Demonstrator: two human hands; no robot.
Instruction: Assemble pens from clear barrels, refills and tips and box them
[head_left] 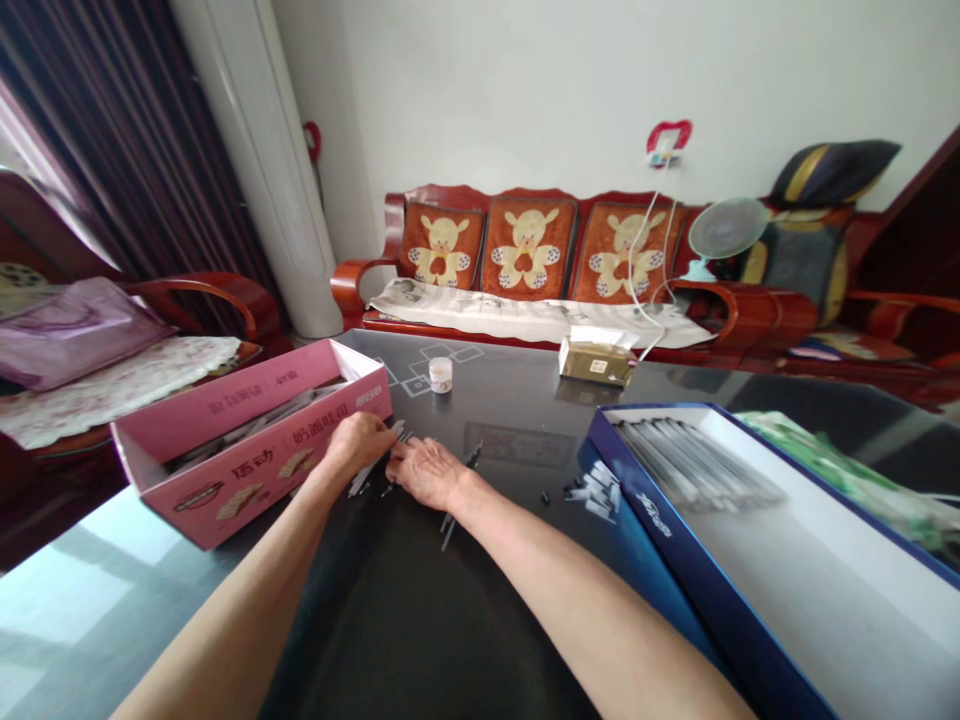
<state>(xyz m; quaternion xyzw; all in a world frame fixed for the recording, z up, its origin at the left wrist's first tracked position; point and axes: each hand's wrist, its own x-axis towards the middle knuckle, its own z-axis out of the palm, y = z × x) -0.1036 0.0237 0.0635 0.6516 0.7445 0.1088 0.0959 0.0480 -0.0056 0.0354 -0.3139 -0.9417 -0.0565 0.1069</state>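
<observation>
The left hand (358, 442) is curled just beside the pink carton (247, 440), above some thin clear pen tubes (367, 478) lying loose — I cannot tell if its grip really holds them. The right hand (427, 472) rests with open grip, the fingers spread, on the dark tabletop (510, 620), near the same tubes. A blue box (645, 500) with many more tubes stands to the right.
</observation>
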